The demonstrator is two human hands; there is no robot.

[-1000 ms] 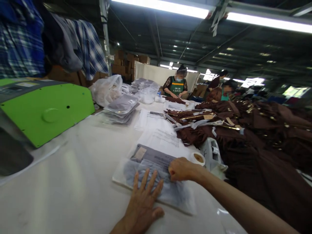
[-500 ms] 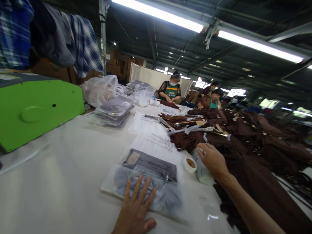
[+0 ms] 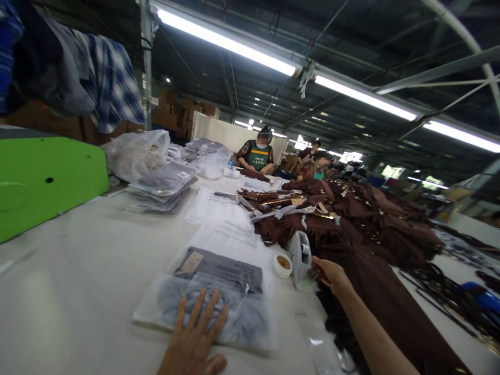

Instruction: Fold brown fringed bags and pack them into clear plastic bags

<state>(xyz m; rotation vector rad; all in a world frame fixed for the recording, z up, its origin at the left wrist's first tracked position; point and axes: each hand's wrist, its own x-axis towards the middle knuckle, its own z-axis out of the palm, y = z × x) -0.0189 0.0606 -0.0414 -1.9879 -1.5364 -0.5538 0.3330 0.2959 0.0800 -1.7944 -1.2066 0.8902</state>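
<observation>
My left hand (image 3: 195,333) lies flat with its fingers spread on a clear plastic bag (image 3: 250,325). Inside the bag is a folded grey garment (image 3: 230,276) with a small tan label (image 3: 192,262). At the near right edge of a tape dispenser (image 3: 300,265), my right hand (image 3: 331,275) has its fingers pinched together. Whatever may be between those fingertips is too small to make out. A white round tub or roll with a brown centre (image 3: 282,265) sits just left of the dispenser.
Printed clear bags (image 3: 219,234) lie beyond the packed one. Brown garments (image 3: 371,271) with gold-coloured fittings heap along the right. A bagged stack (image 3: 162,187) and a green machine (image 3: 50,182) stand at left. Across the table, a person in a green apron (image 3: 258,156) works.
My right hand has come down from the top of the tape dispenser to its near right edge. My left hand stays flat on the bag. The whole view has swung to the right.
</observation>
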